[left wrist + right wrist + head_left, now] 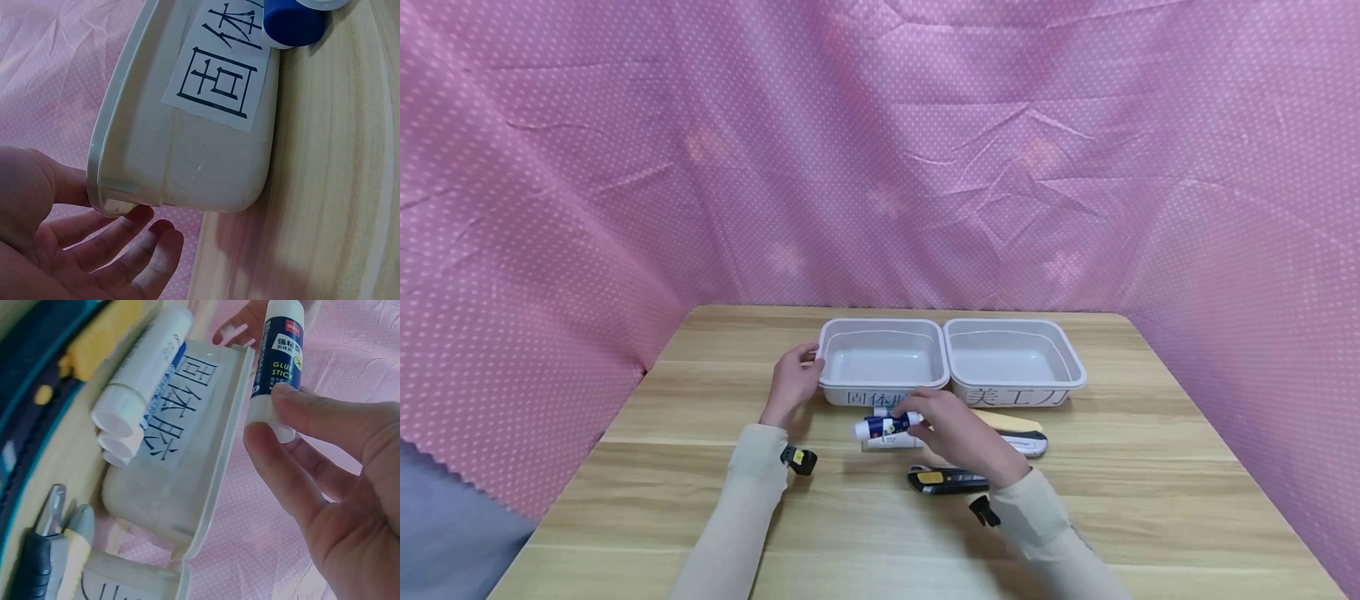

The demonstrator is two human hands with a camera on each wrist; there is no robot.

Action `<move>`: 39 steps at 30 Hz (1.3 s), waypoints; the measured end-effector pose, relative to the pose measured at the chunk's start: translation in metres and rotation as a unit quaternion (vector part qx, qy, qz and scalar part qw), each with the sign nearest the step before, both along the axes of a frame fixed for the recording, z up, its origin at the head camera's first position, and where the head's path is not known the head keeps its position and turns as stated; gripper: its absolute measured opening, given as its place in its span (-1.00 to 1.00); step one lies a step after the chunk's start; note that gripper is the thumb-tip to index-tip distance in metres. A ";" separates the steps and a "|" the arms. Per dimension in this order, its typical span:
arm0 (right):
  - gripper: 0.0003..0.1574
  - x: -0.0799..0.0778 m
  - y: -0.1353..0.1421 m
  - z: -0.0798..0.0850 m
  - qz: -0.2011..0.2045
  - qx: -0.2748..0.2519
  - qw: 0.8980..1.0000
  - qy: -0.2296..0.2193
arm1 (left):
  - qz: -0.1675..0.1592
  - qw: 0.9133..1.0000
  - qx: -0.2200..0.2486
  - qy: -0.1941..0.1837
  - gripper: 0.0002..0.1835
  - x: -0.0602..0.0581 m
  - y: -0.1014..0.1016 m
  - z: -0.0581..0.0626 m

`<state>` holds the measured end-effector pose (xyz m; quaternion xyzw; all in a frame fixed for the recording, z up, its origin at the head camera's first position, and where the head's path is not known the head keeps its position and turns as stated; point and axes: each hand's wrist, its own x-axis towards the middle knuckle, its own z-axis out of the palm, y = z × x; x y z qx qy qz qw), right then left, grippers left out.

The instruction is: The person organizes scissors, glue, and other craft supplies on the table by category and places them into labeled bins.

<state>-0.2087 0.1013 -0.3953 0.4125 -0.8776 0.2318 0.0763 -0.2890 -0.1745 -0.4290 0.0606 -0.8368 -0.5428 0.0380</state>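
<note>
My right hand (pixel 951 425) pinches a dark blue and white glue stick (pixel 279 359) by one white end, between thumb and fingers. It is held above the table, in front of the left white bin (pixel 882 389), whose paper label shows in both wrist views. Below it lie other glue sticks (pixel 147 372), close against that bin's labelled side. At the bin's left end, my left hand (pixel 792 383) holds the rim, the thumb over the edge and the other fingers (pixel 159 256) loosely spread under it on the outside.
A second white bin (pixel 1018 395), also labelled, stands directly right of the first. Before it lie a yellow utility knife (pixel 1011 419), a grey one (pixel 1033 444) and, nearer me, a black and yellow utility knife (pixel 936 479). Pink dotted cloth (pixel 880 167) surrounds the wooden table (pixel 662 483).
</note>
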 end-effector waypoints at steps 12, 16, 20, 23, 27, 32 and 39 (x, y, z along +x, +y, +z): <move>-0.64 -0.006 -0.003 0.012 -0.006 -0.029 1.000 -0.007 | -0.003 1.000 -0.007 0.008 -0.51 -0.001 -0.001 -0.002; -0.65 -0.008 -0.002 0.015 -0.022 -0.033 0.999 -0.013 | -0.002 1.000 -0.008 0.013 -0.51 -0.001 -0.002 -0.003; -0.63 -0.011 -0.002 0.018 -0.041 -0.042 0.998 -0.015 | -0.002 1.000 -0.006 0.014 -0.51 -0.001 -0.003 -0.003; -0.61 -0.013 -0.002 0.020 -0.048 -0.057 0.997 -0.020 | -0.004 1.000 -0.008 0.013 -0.51 -0.001 -0.004 -0.003; -0.59 -0.015 -0.003 0.022 -0.054 -0.076 0.995 -0.034 | -0.005 1.000 -0.008 0.010 -0.51 -0.001 -0.003 -0.003; -0.59 -0.019 -0.003 0.023 -0.059 -0.092 0.994 -0.029 | -0.007 1.000 -0.004 0.010 -0.50 0.000 -0.003 -0.002; -0.62 -0.022 0.001 0.022 -0.069 -0.134 0.988 -0.020 | -0.010 1.000 -0.012 0.008 -0.49 0.000 -0.003 -0.002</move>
